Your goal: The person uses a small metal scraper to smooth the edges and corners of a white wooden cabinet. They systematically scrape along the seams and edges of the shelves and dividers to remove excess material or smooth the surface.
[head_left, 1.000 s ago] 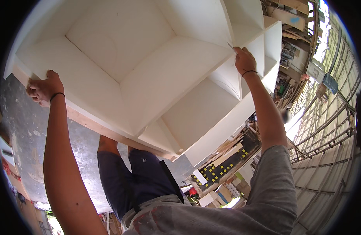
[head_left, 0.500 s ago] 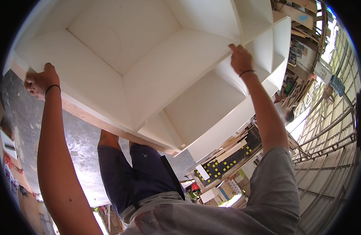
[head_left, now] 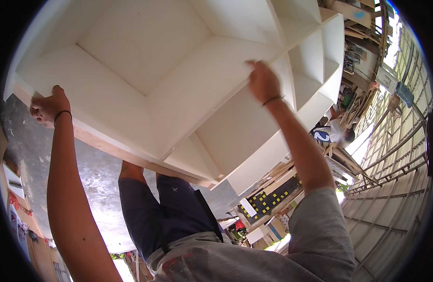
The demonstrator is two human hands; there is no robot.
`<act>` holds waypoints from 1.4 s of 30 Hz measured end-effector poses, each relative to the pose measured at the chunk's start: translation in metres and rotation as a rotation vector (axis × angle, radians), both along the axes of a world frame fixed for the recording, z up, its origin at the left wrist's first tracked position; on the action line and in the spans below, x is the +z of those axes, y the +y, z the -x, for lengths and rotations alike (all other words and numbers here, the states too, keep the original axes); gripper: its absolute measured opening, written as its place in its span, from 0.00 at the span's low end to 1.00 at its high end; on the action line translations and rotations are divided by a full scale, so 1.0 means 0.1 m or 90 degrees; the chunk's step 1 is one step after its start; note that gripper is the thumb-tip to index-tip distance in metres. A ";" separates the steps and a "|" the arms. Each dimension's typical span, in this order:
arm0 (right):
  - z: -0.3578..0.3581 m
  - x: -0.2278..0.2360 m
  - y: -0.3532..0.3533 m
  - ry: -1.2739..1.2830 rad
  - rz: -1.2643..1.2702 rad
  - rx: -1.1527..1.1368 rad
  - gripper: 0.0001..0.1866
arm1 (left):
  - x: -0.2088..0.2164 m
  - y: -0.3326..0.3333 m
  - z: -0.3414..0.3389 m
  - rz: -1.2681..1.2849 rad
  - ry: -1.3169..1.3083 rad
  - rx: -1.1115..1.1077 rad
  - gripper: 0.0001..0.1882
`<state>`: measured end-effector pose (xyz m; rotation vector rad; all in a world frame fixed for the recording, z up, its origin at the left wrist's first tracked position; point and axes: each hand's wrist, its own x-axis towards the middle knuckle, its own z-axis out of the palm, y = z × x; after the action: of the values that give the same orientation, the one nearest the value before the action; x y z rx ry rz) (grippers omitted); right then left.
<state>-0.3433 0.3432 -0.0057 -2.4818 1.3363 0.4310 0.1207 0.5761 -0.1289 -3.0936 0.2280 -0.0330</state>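
A large white cabinet (head_left: pixel 179 77) with several open compartments fills the view in front of me, tilted, its front frame edged in bare wood along the bottom. My left hand (head_left: pixel 51 105) is closed over the cabinet's lower left edge, fingers curled round it. At the front edge of a white divider panel (head_left: pixel 197 123), near the middle, is my right hand (head_left: pixel 263 81). It is smeared by motion; one finger points up and left across the panel. Whether it touches the edge, or how its other fingers lie, does not show clearly.
My legs in dark shorts (head_left: pixel 179 207) stand close below the cabinet on a grey floor (head_left: pixel 92 178). Stacked timber (head_left: pixel 362 101) and another person (head_left: pixel 336 131) are at the right. A black board with yellow squares (head_left: pixel 273 201) lies beyond the cabinet's lower right side.
My right hand has moved left and slightly down along the divider's edge. The left hand keeps its hold on the cabinet. More of the other person shows at the right.
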 end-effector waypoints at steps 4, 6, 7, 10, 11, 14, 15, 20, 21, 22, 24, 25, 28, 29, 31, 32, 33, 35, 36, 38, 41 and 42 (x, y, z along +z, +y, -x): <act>0.70 0.05 -1.01 0.265 0.120 0.104 0.22 | -0.03 -0.04 0.02 0.018 0.005 0.003 0.44; 0.72 0.05 -1.11 0.331 0.160 0.200 0.22 | -0.02 -0.02 0.01 0.020 0.013 0.005 0.44; 0.71 0.05 -1.15 0.362 0.180 0.249 0.22 | -0.02 -0.02 0.01 0.008 0.015 0.006 0.44; 0.71 0.05 -1.24 0.367 0.197 0.295 0.22 | -0.01 -0.06 0.03 -0.012 0.020 0.009 0.44; 0.71 0.00 -1.24 0.350 0.200 0.282 0.22 | -0.01 -0.07 0.04 -0.009 0.020 0.009 0.44; 0.61 -0.12 -1.03 0.306 0.146 0.189 0.22 | 0.02 -0.08 0.05 -0.003 0.033 0.023 0.44; 0.55 -0.14 -0.83 0.303 0.098 0.212 0.22 | 0.03 -0.08 0.05 -0.001 0.039 0.030 0.44; 0.11 0.00 -0.01 0.246 -0.150 0.271 0.22 | 0.01 -0.03 0.04 0.004 0.012 0.019 0.44; 0.10 -0.01 -0.01 0.260 -0.172 0.267 0.22 | 0.01 -0.04 0.04 0.001 0.015 0.022 0.44; 0.18 -0.02 -0.37 0.282 -0.085 0.219 0.22 | 0.01 -0.03 0.04 0.001 0.014 0.015 0.43; 0.36 0.09 -1.06 0.394 0.021 0.126 0.21 | -0.02 -0.06 0.05 0.007 0.010 0.003 0.43; 0.35 0.15 -1.23 0.443 0.021 0.079 0.22 | -0.02 -0.06 0.05 0.002 0.013 0.004 0.43; 0.40 0.09 -1.10 0.402 -0.014 0.162 0.23 | -0.06 -0.05 0.05 -0.011 0.002 -0.016 0.42; 0.22 0.01 -0.83 0.388 -0.085 0.185 0.23 | -0.11 0.07 -0.02 -0.021 -0.024 -0.033 0.42; 0.03 0.02 -0.39 0.328 -0.170 0.236 0.23 | -0.10 0.07 -0.05 -0.021 -0.032 -0.029 0.42; -0.12 0.14 -0.32 0.335 -0.263 0.198 0.24 | -0.02 0.00 0.02 -0.018 -0.016 -0.011 0.42; 0.02 -0.02 -0.45 0.338 -0.154 0.212 0.23 | 0.03 -0.04 0.06 -0.015 0.000 0.006 0.42; 0.11 0.08 -0.99 0.411 -0.017 0.155 0.19 | 0.02 -0.05 0.07 -0.018 0.011 0.005 0.42; 0.27 0.13 -1.25 0.482 0.005 0.163 0.18 | -0.02 -0.10 0.08 -0.014 0.017 0.004 0.42; 0.25 0.17 -1.31 0.500 0.002 0.135 0.17 | -0.04 -0.07 0.06 -0.013 0.005 -0.001 0.42; 0.11 0.01 -0.71 0.398 -0.121 0.245 0.19 | -0.04 0.02 0.02 -0.022 -0.019 -0.021 0.42; 0.01 0.02 -0.44 0.349 -0.165 0.303 0.21 | -0.04 0.04 -0.01 -0.026 -0.028 -0.030 0.42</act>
<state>-0.3442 0.2992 -0.0037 -2.5275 0.7451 1.3755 0.1214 0.5798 -0.1326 -3.0429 0.2956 -0.0955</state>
